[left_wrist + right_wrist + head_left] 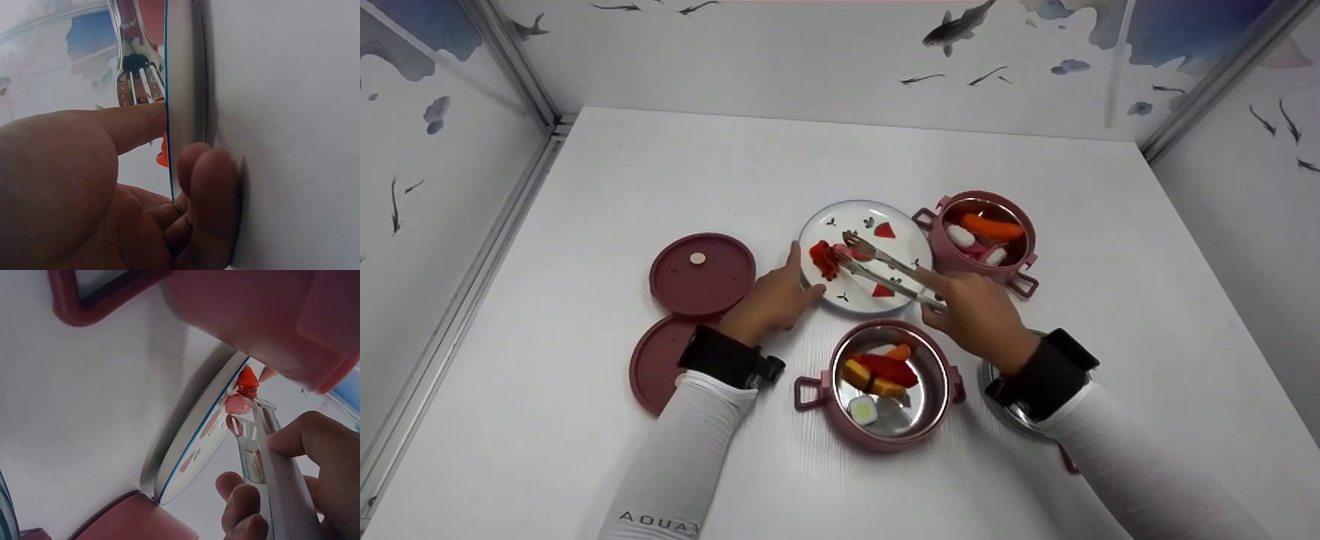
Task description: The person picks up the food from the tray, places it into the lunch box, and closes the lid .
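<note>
A white plate (851, 214) with a blue rim and printed watermelon slices lies mid-table. My left hand (774, 298) grips its left edge, the thumb over the rim and curled fingers low by the underside in the left wrist view. In my right hand (981, 313) are metal tongs (894, 262), reaching over the plate from the right. Their slotted ends are at a small pink piece (238, 404), beside a crinkled red piece (824, 259). Whether the tongs pinch the pink piece is hard to tell.
A pink pot (877, 442) in front contains several toy food pieces. Another pink pot (949, 255), behind right, contains a carrot-like piece and white pieces. Two dark red lids (701, 289) lie left, partly overlapping. A metal-rimmed round vessel (997, 401) is partly hidden under my right wrist.
</note>
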`<state>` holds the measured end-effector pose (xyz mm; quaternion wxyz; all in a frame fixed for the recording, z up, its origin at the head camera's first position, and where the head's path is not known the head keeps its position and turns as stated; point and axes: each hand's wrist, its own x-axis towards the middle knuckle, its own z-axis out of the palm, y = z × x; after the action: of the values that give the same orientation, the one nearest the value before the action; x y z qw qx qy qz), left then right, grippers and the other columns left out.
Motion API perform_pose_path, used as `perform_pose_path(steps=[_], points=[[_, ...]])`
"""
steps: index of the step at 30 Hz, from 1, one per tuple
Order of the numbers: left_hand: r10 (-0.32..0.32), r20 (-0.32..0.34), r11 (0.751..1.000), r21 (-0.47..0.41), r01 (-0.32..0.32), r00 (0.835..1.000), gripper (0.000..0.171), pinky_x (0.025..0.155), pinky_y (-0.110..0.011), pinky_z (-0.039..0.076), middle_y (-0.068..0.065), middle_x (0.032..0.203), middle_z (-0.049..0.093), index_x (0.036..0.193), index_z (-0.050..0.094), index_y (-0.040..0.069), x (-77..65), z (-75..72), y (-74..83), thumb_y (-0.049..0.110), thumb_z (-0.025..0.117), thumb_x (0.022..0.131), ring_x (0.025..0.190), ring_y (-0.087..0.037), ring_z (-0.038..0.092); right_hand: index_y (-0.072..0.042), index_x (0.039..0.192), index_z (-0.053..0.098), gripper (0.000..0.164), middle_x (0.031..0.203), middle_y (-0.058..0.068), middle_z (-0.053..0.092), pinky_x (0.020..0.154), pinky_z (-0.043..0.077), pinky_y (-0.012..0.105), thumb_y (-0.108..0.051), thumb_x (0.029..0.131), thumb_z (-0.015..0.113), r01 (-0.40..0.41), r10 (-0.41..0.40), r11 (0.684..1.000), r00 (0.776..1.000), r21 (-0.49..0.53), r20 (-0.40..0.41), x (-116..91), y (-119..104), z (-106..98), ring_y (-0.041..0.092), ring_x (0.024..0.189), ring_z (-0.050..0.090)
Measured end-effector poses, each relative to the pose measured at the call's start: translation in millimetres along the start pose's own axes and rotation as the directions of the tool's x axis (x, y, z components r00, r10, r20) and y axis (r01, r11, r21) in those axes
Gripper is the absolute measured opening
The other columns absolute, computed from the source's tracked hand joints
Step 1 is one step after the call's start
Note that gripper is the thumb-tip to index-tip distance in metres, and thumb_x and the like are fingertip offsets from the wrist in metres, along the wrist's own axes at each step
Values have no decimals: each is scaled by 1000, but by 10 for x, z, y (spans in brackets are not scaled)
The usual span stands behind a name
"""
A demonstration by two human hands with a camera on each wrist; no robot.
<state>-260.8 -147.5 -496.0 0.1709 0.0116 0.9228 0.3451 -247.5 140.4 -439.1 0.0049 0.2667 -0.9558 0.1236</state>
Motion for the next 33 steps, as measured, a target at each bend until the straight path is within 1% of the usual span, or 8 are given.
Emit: perform_pose_path(steps=[8,14,18,21,25,29,31,33], points=[[4,-8,1000,-1,-4,1000,92,72,-36,52,-24,127,63,161,-8,8,-6,-4,7,46,52,101,73,-26,69,-18,133,66,46,80,5,68,58,50,33,-17,88,73,-18,18,999,1000,31,0,-17,5,-2,21,65,55],[9,-10,1000,7,-9,1000,92,87,-39,51,-25,138,56,160,-8,6,-4,-3,8,45,51,102,95,-31,69,-18,132,67,45,78,4,67,57,49,33,-15,87,73,-7,9,999,999,41,-45,-80,40,6,21,63,54],[13,-7,1000,21,-13,1000,92,89,-39,51,-25,139,56,160,-8,6,3,-3,11,45,51,102,104,-32,66,-16,132,67,46,84,6,71,60,50,33,-13,87,73,4,1,998,996,57,-89,-165,67,-13,20,66,56],[6,0,1000,14,-6,1000,92,77,-36,52,-23,126,63,161,-8,7,2,-12,24,46,51,101,85,-27,69,-13,133,66,46,83,7,71,59,48,32,-12,87,72,18,-11,999,990,49,-139,-245,102,-71,20,64,54],[-7,14,1000,-13,7,1000,93,56,-30,47,-18,108,65,161,-10,10,-13,-40,38,47,51,101,54,-19,61,-9,134,65,47,87,10,73,57,45,31,-10,87,71,14,-8,999,980,31,-197,-352,182,-226,20,62,51],[-5,15,1000,-22,6,1000,93,54,-29,47,-17,107,65,160,-11,10,-27,-36,21,47,50,101,52,-17,60,-8,135,64,49,86,13,73,53,42,28,-5,86,71,-15,28,999,965,51,-259,-471,331,-393,19,59,50],[-2,15,1000,-21,3,1000,92,55,-29,47,-17,106,66,161,-11,10,-35,-27,13,47,50,101,53,-17,60,-6,133,65,48,82,15,72,50,38,27,-2,85,70,-21,35,999,951,50,-309,-531,435,-448,18,56,48],[-2,18,1000,-24,3,1000,92,56,-29,47,-17,101,66,160,-11,11,-41,-21,17,47,50,101,53,-17,60,-2,131,66,47,86,20,73,49,37,27,0,84,69,-24,36,999,932,39,-361,-586,547,-479,19,56,48]])
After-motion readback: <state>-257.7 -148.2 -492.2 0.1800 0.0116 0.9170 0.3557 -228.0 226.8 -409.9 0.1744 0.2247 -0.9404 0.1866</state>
